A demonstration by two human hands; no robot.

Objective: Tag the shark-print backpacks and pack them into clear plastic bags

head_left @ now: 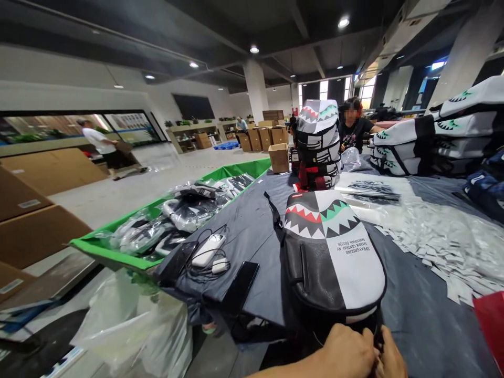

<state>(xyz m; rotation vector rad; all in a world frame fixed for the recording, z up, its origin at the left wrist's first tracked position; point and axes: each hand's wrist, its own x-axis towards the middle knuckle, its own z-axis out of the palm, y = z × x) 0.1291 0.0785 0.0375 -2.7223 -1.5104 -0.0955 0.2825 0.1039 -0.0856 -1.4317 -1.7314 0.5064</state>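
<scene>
A black and white backpack [334, 257] with a red and green shark-teeth print lies on the grey cloth of the table [417, 315]. Its printed front faces up. At its near end, my left hand [348, 349] is closed, with the fingers pinched at the bag's lower edge. My right hand [391, 357] is beside it, touching or almost touching, with its fingers bent around the same edge. What exactly lies between the fingertips is too small and too hidden to make out.
Stacked backpacks [318, 142] stand behind, more [464, 128] at right. White tags [452, 252] cover the right side. A phone [241, 286] and white charger [208, 250] lie left. A green-edged bin [94, 239] holds bagged items. A person [353, 128] sits across the table.
</scene>
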